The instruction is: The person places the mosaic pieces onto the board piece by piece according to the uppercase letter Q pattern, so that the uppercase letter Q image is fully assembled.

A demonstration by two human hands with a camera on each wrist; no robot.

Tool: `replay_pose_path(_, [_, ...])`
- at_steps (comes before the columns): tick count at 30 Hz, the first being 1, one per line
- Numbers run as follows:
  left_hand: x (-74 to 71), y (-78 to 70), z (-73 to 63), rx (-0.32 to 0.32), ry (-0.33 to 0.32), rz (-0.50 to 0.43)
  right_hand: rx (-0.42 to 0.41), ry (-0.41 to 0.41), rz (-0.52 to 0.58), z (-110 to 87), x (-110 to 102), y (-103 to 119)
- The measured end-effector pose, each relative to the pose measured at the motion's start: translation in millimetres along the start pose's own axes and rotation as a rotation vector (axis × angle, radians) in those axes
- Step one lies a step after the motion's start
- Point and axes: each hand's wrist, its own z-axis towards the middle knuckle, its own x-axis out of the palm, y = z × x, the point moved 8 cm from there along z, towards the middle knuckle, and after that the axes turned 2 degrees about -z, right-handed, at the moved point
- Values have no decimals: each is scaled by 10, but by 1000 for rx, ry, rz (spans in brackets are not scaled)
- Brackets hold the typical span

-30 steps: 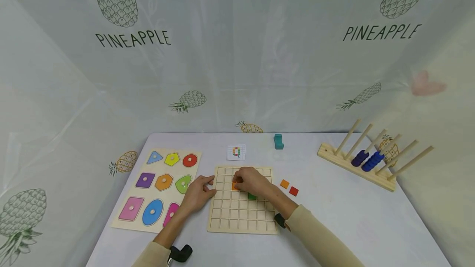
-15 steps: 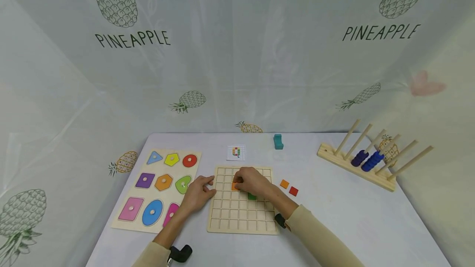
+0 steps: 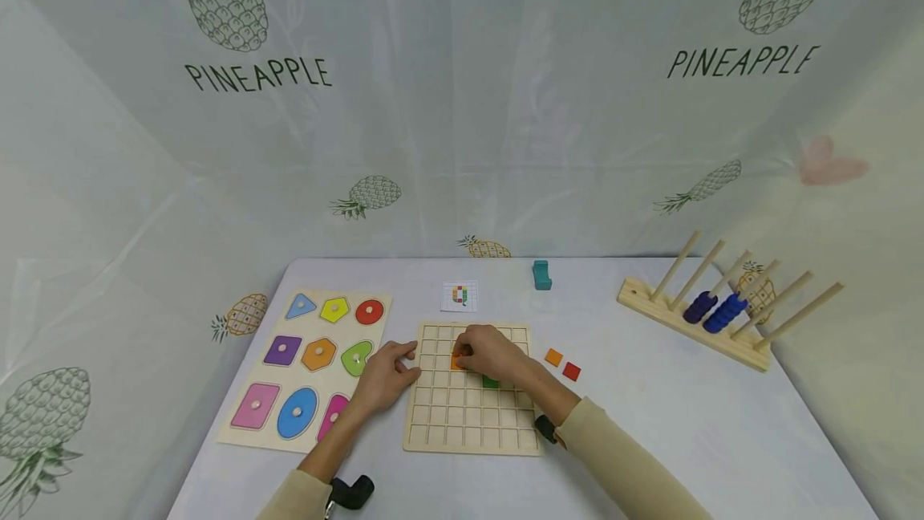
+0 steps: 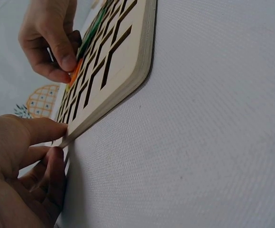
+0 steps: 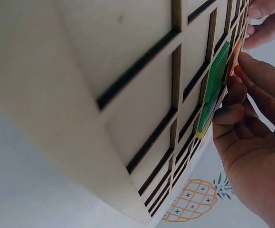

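A pale wooden grid board (image 3: 469, 428) lies on the table. My left hand (image 3: 384, 379) rests its fingertips against the board's left edge, also seen in the left wrist view. Above the board, my right hand (image 3: 491, 353) has thumb and fingers pinched together at an orange square tile (image 3: 457, 363) in the grid. In the right wrist view a bit of red (image 5: 241, 74) shows by those fingertips, and green tiles (image 5: 217, 73) sit in nearby cells. The right hand hides part of the grid in the head view.
A loose orange tile (image 3: 553, 357) and red tile (image 3: 572, 371) lie right of the board. Behind it are a pattern card (image 3: 459, 296) and a teal block (image 3: 542, 275). A shape puzzle (image 3: 241, 435) stands left, a peg rack (image 3: 693, 326) with blue rings right.
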Motion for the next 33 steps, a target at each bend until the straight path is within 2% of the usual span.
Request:
replay_pose_path(10, [20,28,12,12,-6,11,66,29,116,-76,-80,-73])
replay_pose_path(15, [22,33,6,11,-6,8,70,10,123,-157,-175,-186])
replay_pose_path(19, [18,28,-1,15,-13,3,102,-3,120,-247,-261,-318])
replay_pose_path(24, [16,24,-7,11,-13,6,168,-22,167,-385,-377,-493])
replay_pose_path(33, [14,20,0,13,-11,11,211,-36,201,-666,-587,-819])
